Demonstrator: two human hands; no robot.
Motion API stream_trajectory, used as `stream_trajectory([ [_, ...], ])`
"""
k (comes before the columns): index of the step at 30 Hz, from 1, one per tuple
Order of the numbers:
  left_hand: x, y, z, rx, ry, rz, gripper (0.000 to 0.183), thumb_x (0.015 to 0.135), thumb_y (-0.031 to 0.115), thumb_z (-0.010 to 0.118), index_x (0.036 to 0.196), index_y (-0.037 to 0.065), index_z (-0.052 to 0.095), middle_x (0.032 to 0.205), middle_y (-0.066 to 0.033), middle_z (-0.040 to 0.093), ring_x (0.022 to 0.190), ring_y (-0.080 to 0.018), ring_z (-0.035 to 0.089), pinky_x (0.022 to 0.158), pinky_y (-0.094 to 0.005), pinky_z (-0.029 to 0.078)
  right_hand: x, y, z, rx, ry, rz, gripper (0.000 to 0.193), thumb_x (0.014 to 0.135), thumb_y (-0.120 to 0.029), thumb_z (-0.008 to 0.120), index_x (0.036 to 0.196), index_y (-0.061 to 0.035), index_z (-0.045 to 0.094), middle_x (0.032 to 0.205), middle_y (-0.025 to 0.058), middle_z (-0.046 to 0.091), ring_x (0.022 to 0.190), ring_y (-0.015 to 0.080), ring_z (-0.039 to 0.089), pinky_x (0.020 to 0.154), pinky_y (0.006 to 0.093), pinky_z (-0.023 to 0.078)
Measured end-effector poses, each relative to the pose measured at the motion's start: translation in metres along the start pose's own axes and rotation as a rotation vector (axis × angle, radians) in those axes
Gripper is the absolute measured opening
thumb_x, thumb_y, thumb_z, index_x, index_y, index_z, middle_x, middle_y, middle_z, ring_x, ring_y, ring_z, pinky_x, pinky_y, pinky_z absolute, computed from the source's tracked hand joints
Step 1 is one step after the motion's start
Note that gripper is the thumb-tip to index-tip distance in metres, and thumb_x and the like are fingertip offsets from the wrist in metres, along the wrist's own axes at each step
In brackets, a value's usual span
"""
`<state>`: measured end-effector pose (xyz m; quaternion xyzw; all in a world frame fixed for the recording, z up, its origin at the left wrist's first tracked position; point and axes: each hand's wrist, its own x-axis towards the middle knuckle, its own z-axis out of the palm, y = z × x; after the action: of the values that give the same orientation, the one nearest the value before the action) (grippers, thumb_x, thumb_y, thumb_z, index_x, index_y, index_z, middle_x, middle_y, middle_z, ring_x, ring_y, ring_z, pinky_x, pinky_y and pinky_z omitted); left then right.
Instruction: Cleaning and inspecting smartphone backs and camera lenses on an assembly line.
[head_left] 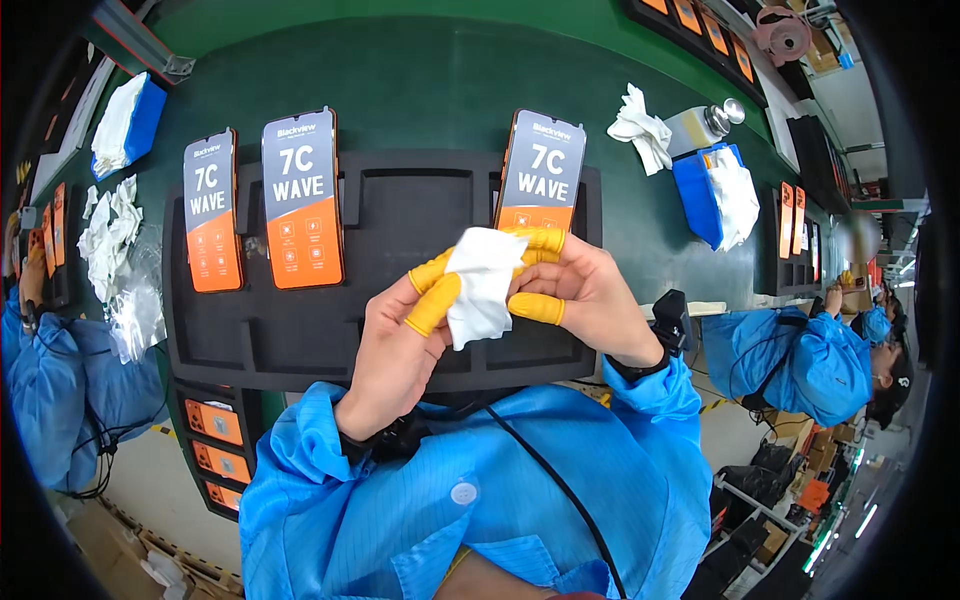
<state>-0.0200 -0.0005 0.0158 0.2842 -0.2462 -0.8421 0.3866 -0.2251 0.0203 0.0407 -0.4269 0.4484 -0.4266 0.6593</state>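
Yellow finger cots cover several fingertips of both my hands. Between them, above the black foam tray (400, 240), is a crumpled white wipe (482, 290). My left hand (392, 340) pinches its left edge between thumb and fingers. At the wipe's upper right, my right hand (590, 295) closes its fingers on the cloth, thumb below. Whether anything lies behind the wipe is hidden. Two smartphones with grey-and-orange printed screen films, one at the far left (211, 215) and another beside it (302, 200), rest in the tray. A third such phone (541, 170) sits just beyond my right hand.
Blue boxes of white wipes stand at the left (145, 125) and right (700, 200). A metal-topped bottle (695, 130) and crumpled wipe (640, 130) are at the back right. Used wipes (110, 235) and clear plastic (137, 310) lie left. Co-workers in blue sit on both sides.
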Motion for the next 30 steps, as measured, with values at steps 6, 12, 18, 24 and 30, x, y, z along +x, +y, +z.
stream_trajectory([
  [6,0.002,0.004,0.001,-0.164,0.094,-0.06,0.034,0.099,0.012,0.046,0.13,-0.001,0.047,0.116,-0.0112,0.059,0.104,-0.0188,0.061,0.091,-0.0342,0.052,0.003,-0.001,0.006,0.058,0.001,0.04,0.04,0.083,0.003,0.065,0.121,0.0012,0.053,0.107,0.0062,0.06,0.099,0.0132,0.058,0.089,0.0275,0.049],
  [12,0.003,0.005,0.005,-0.126,0.074,-0.146,0.034,0.099,0.013,0.045,0.129,-0.003,0.047,0.115,-0.012,0.06,0.102,-0.0187,0.062,0.091,-0.0341,0.052,0.012,0.004,0.013,0.131,0.108,0.113,0.027,0.09,-0.005,0.061,0.116,0.0,0.058,0.104,0.0034,0.062,0.099,0.011,0.058,0.09,0.0269,0.046],
  [18,0.003,0.001,-0.001,-0.141,0.057,-0.166,0.036,0.099,0.018,0.048,0.127,-0.004,0.048,0.11,-0.0113,0.062,0.099,-0.0178,0.063,0.088,-0.0339,0.053,0.012,0.01,0.012,0.278,0.133,0.152,0.02,0.092,-0.008,0.057,0.111,-0.0006,0.062,0.102,0.0023,0.064,0.096,0.0105,0.059,0.088,0.0265,0.047],
  [24,0.006,0.004,-0.001,-0.108,0.067,-0.165,0.037,0.099,0.023,0.049,0.124,-0.003,0.051,0.106,-0.0107,0.064,0.097,-0.0177,0.064,0.086,-0.0326,0.053,0.013,0.013,0.013,0.288,0.122,0.126,0.02,0.093,-0.012,0.058,0.11,-0.0012,0.062,0.102,0.0033,0.064,0.095,0.0108,0.059,0.086,0.0271,0.047],
  [30,0.009,0.002,0.013,0.02,0.104,-0.062,0.038,0.098,0.015,0.048,0.132,-0.003,0.045,0.117,-0.0127,0.058,0.103,-0.0201,0.061,0.092,-0.032,0.049,0.012,0.004,0.006,0.333,0.219,0.073,0.021,0.092,-0.01,0.059,0.112,-0.0026,0.06,0.106,0.0035,0.063,0.097,0.0113,0.059,0.086,0.0282,0.048],
])
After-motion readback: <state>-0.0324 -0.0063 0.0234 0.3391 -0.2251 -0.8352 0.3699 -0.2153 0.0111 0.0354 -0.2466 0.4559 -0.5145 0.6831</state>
